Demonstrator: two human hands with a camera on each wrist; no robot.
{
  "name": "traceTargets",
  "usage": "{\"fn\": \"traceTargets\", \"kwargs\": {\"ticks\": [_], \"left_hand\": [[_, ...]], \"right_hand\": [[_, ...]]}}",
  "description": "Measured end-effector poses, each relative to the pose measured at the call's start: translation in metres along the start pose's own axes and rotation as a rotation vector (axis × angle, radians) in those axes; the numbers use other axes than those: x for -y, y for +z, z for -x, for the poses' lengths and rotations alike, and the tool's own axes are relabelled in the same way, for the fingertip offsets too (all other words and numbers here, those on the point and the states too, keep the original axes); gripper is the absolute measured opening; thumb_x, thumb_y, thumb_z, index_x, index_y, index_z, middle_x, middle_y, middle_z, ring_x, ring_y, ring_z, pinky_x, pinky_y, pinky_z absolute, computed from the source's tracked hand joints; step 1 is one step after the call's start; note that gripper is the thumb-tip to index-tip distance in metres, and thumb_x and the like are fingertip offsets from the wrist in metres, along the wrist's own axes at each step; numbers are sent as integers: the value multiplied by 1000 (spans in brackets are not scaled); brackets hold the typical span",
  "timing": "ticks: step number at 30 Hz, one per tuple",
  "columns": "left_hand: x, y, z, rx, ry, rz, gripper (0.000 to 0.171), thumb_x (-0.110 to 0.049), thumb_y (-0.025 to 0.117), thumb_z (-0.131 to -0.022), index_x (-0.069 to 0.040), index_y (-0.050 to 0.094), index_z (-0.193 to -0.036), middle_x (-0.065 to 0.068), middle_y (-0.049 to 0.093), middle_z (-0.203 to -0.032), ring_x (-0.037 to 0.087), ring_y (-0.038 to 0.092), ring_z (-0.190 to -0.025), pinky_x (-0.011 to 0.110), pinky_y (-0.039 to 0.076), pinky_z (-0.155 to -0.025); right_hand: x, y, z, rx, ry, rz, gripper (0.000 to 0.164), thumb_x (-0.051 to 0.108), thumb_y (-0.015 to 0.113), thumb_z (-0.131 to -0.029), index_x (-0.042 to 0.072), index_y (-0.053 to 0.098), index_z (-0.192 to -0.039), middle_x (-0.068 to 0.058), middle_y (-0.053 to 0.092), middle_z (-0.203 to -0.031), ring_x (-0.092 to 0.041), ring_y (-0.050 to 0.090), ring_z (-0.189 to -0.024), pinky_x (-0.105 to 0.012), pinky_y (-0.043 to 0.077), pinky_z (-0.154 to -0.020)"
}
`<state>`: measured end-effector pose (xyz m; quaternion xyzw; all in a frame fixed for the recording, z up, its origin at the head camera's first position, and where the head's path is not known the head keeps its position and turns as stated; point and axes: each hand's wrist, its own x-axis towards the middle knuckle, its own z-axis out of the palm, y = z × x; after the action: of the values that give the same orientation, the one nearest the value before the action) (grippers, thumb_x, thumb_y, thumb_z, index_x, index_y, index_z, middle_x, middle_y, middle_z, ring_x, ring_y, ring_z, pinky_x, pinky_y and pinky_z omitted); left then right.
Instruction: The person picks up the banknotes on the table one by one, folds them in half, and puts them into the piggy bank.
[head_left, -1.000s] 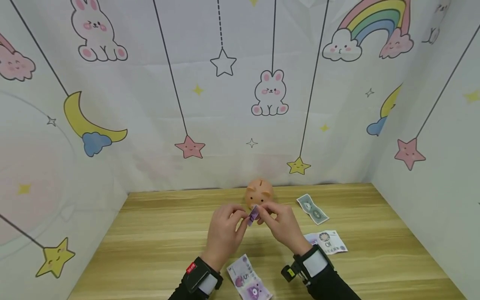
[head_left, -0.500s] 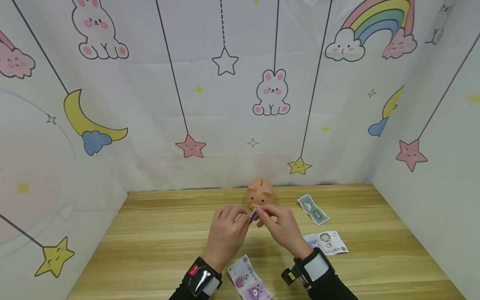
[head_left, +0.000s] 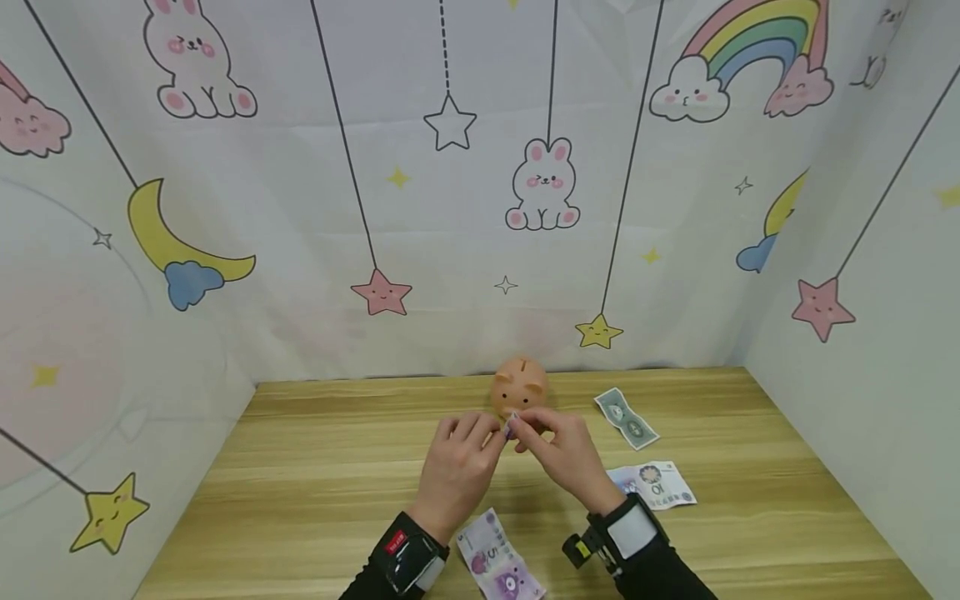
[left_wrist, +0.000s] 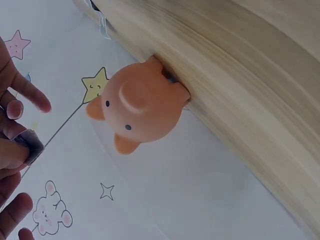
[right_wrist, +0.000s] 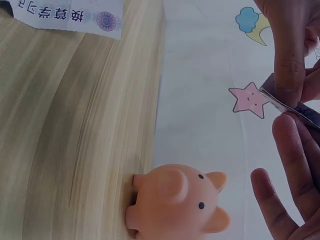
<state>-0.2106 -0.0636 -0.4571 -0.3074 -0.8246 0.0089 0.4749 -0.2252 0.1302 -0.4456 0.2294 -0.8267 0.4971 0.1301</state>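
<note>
Both hands meet just in front of an orange piggy bank (head_left: 520,385), fingertips nearly together. Between them is a small folded purple play banknote (head_left: 511,428), mostly covered by fingers in the head view. My left hand (head_left: 459,467) pinches one side of it. My right hand (head_left: 564,452) pinches the other side between thumb and index finger. In the right wrist view the folded banknote (right_wrist: 270,95) shows stacked layers at its edge. The left wrist view has the note (left_wrist: 35,145) bent around a fingertip. The piggy bank (left_wrist: 142,102) stands upright, its slot on top.
A flat purple play banknote (head_left: 497,557) lies near the front, between the wrists. Another pale note (head_left: 660,485) lies beside the right wrist, and a creased green note (head_left: 626,419) farther back. The wooden table (head_left: 322,467) ends at a printed cloth backdrop (head_left: 450,333).
The folded banknote has turned and shows less between the fingers. My left hand has rolled slightly and shifted a little right. The right hand and the piggy bank stay in place.
</note>
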Motion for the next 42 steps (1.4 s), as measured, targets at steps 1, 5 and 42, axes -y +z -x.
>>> {"fn": "traceTargets", "kwargs": {"ticks": [1, 5, 42], "left_hand": [[0, 0, 0, -1, 8, -10, 29, -14, 56, -111, -14, 79, -94, -1, 63, -95, 18, 63, -92, 34, 47, -76], [-2, 0, -1, 9, 20, -26, 30, -13, 53, -110, -14, 77, -93, -1, 63, -93, 18, 62, -90, 34, 46, -75], [7, -3, -2, 97, -643, 873, 6, -18, 85, -94, -14, 80, -94, -1, 62, -100, 17, 62, -95, 36, 53, -81]], "right_hand": [[0, 0, 0, -3, -1, 0, 16, 22, 72, -105, 9, 81, -109, 5, 78, -88, -6, 72, -75, -27, 53, -62], [-2, -1, 0, -23, -30, 4, 13, 19, 71, -105, 11, 81, -104, 4, 78, -84, -6, 72, -73, -26, 53, -59], [3, -8, 3, -52, -206, 23, 15, 7, 65, -107, 6, 79, -113, 4, 76, -82, -5, 70, -70, -27, 45, -52]]}}
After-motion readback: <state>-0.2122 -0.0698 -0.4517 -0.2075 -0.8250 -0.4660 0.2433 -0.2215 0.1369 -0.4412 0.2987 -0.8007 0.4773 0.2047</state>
